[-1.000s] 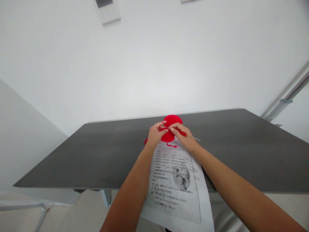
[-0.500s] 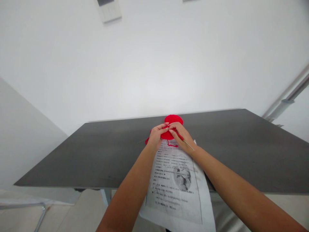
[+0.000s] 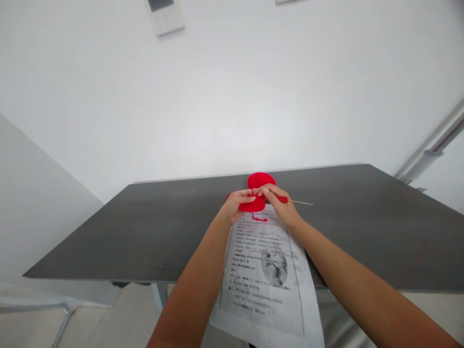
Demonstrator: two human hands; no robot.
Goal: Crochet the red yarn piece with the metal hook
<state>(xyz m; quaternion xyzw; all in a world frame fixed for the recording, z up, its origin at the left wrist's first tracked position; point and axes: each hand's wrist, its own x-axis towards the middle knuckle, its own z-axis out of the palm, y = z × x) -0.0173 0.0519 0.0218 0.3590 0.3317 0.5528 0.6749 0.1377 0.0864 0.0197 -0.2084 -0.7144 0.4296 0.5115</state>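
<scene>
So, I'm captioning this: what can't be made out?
In the head view:
Print on the sheet, too small and blurred to read.
Left tip of the red-handled tool, too small to pick out near the right hand.
Part of the lower red piece, covered by the left hand.
Top of the wall panel, cut off by the upper edge.

red-handled tool (image 3: 282, 198), inner tip indistinct

Tool swung out to the right.
0.5 s ago the red-handled tool (image 3: 283, 198) had its metal end slanting down over the right wrist; now that end points outward, nearly level, past the right hand (image 3: 280, 204). Left hand (image 3: 235, 205): index finger, raised 1.0 s ago, now lower. Red knit piece (image 3: 253, 206) slightly lower than 0.5 s ago.
</scene>
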